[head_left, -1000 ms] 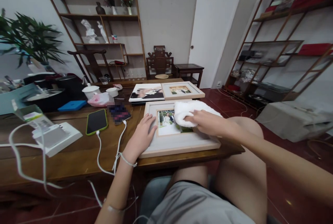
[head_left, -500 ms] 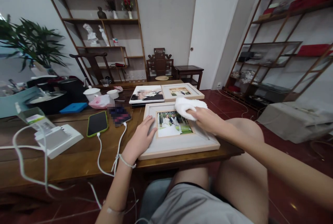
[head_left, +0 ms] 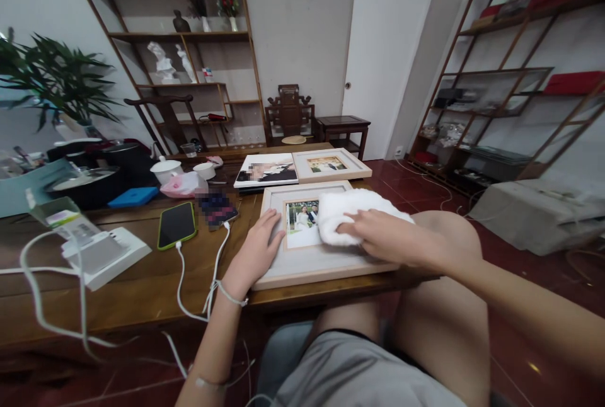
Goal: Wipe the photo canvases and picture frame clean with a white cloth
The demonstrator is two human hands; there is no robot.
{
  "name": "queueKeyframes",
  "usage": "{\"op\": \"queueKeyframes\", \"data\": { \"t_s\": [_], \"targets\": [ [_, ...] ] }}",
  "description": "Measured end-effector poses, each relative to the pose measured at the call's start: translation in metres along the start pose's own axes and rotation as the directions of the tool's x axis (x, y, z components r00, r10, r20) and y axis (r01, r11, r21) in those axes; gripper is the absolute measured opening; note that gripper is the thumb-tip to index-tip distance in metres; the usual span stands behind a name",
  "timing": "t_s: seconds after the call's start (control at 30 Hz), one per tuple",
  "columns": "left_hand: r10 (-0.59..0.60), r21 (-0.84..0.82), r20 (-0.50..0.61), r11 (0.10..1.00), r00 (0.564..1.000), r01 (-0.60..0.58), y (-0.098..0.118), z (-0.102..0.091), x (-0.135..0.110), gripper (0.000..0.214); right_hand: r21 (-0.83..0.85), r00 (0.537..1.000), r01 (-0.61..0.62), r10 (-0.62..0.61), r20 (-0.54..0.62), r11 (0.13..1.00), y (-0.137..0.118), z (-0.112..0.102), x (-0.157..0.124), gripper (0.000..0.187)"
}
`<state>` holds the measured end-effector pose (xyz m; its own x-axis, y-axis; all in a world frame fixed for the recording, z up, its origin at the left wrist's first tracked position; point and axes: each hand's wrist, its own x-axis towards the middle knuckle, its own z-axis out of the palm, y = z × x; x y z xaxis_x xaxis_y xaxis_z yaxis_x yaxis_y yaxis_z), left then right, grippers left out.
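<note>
A light wooden picture frame [head_left: 302,278] with a wide pale mat and a small wedding photo [head_left: 301,227] lies flat at the table's front edge. My left hand [head_left: 258,246] rests on the frame's left side, fingers stretched out and holding nothing. In my right hand [head_left: 385,234] is a fluffy white cloth [head_left: 347,212], gripped by bent fingers and lying over the right part of the photo and mat. The cloth hides the photo's right half and much of the frame's right side.
Behind the frame lie a second framed photo [head_left: 352,171] and a canvas print [head_left: 253,181]. To the left are a green-edged phone [head_left: 177,225], another phone [head_left: 220,208], white cables [head_left: 182,287], a white box [head_left: 111,259], a blue box [head_left: 133,197] and a lidded white bowl [head_left: 166,169].
My right hand has brought the white cloth from the frame's upper right edge down toward me, and it now covers more of the photo. My left hand stays in place.
</note>
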<state>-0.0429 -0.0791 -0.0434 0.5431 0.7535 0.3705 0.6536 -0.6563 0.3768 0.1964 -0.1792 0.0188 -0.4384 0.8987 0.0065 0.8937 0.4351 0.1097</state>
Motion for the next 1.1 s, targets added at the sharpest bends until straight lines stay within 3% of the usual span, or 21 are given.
{"op": "queueKeyframes", "data": {
  "t_s": [0.17,0.3,0.4,0.6,0.7,0.8,0.93,1.1],
  "targets": [
    [0.008,0.021,-0.002,1.000,1.000,-0.008,-0.001,0.001,0.000,0.043,0.099,0.998,0.057,-0.054,-0.037,0.993,-0.045,-0.018,-0.040,0.035],
    [0.019,0.025,0.015,1.000,1.000,-0.019,-0.001,0.000,0.000,0.043,0.161,0.990,0.105,-0.088,-0.107,0.981,-0.059,-0.011,-0.032,0.040],
    [0.013,0.025,0.033,1.000,0.999,-0.014,-0.001,-0.001,0.000,0.045,0.125,0.995,0.004,0.009,-0.102,0.992,-0.044,0.004,-0.007,0.045],
    [-0.008,0.015,0.064,1.000,0.998,0.007,0.000,-0.003,-0.001,0.046,-0.006,0.962,-0.142,0.136,-0.238,0.990,0.029,0.022,0.053,0.051],
    [-0.008,0.015,0.063,1.000,0.998,0.008,0.000,-0.004,-0.001,0.046,-0.025,0.957,-0.129,0.118,-0.263,0.991,0.054,0.021,0.076,0.044],
    [-0.001,0.014,0.054,1.000,0.999,0.001,-0.001,-0.003,-0.001,0.045,-0.005,0.967,-0.097,0.093,-0.238,0.995,0.056,0.021,0.085,0.034],
    [0.012,0.005,0.036,1.000,0.999,-0.012,-0.002,-0.002,0.000,0.045,0.028,0.987,-0.031,0.035,-0.155,0.999,0.031,0.020,0.067,0.035],
    [0.005,0.005,0.034,1.000,0.999,-0.005,-0.001,-0.001,0.000,0.044,0.211,0.993,0.116,-0.116,-0.012,0.971,-0.013,-0.001,0.007,0.031]
  ]
}}
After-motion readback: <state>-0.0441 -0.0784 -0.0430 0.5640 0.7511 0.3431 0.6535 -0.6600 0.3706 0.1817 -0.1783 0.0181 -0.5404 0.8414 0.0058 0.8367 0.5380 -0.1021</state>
